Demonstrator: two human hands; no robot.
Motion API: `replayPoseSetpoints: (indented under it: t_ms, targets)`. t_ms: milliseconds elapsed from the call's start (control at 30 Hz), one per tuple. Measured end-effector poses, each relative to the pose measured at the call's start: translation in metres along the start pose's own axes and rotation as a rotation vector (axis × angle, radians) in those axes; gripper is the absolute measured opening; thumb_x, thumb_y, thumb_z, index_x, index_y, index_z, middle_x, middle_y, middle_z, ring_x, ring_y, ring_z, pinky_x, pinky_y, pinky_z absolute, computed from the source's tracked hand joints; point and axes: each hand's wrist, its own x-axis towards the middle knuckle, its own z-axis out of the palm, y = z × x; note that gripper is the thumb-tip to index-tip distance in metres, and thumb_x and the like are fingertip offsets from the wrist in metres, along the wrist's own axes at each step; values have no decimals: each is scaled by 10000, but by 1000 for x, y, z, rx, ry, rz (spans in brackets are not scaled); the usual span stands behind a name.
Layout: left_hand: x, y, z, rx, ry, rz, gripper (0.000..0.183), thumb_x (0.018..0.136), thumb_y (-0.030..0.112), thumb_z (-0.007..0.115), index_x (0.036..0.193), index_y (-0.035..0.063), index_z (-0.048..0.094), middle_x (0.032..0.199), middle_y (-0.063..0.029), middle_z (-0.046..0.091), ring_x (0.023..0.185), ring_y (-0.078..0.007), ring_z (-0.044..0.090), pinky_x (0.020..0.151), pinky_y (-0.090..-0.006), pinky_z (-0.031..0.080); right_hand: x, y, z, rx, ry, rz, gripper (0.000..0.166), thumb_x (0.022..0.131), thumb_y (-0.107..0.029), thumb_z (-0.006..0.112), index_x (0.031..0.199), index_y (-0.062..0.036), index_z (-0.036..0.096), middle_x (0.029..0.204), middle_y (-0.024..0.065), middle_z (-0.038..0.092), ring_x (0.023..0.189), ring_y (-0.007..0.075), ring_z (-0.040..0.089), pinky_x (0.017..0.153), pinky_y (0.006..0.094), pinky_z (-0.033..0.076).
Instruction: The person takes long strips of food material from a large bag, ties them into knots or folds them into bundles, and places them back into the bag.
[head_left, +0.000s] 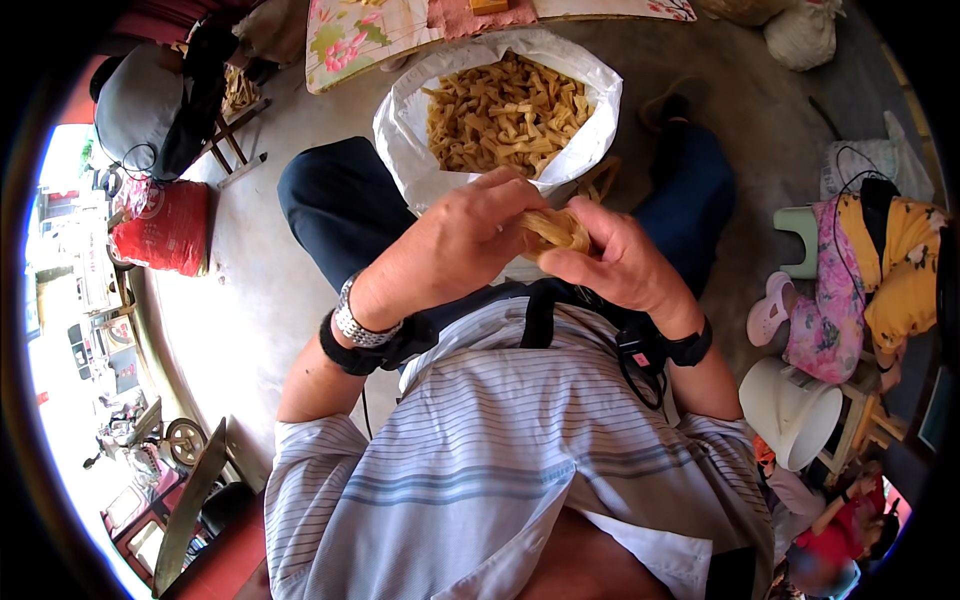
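Observation:
My left hand (484, 232), with a metal-banded watch at its wrist, grips one side of a small bundle of yellowish, pliable strips (556, 231). On the other side, my right hand (619, 259) pinches the same bundle between thumb and fingers. Both hands are above my lap, close to the near rim of a white woven sack (401, 142). Many knotted tan pieces (510, 112), perhaps dried tofu skin, fill the open sack between my knees. A loose strip (600, 180) hangs by the sack's right side. Some of my left fingertips are hidden.
A flower-patterned board (360, 45) lies beyond the sack, bearing a reddish cloth (480, 16). One person (142, 105) sits at upper left near a red bag (169, 229). At right are another person in floral clothes (832, 300), a green stool (796, 240) and a white bucket (791, 412).

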Motion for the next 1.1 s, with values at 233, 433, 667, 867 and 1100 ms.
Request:
replayPoseSetpoints:
  t_ms: [233,433,667,867,1100]
  targets:
    - [-11,6,-14,-890,-97,-366,246,989,94,617,1217,0,613,1112,-49,637,933,-122,651,793,-277,563,12,-13,9,-353,189,-340,207,957,-160,729,1112,-48,649,771,-22,639,686,48,566,620,238,492]
    - [-17,8,20,-325,254,-276,339,940,-12,674,1239,11,514,917,2,524,788,-49,507,680,-207,448,2,4,1,531,-58,183,223,1053,-288,589,1062,-77,662,702,-98,469,584,14,384,501,201,320]
    - [-13,9,16,-9,304,130,313,898,64,760,1163,17,602,989,-65,594,848,-158,591,743,-287,497,10,3,16,395,-71,121,270,1102,-277,466,1291,-102,545,765,-58,492,618,39,436,540,198,356]
    - [-23,8,-1,-751,442,-172,113,975,97,689,1013,31,606,934,-13,608,736,-71,542,667,-219,444,17,-17,2,338,-158,196,277,1071,-289,541,1219,-54,546,767,-36,492,610,37,415,562,209,358]
    - [-31,-3,-15,-728,456,-212,100,976,97,692,1027,37,630,899,12,643,724,-44,519,649,-197,444,11,-29,-3,-285,22,-39,155,994,-169,678,1032,-27,630,775,-13,613,671,56,535,612,221,439]
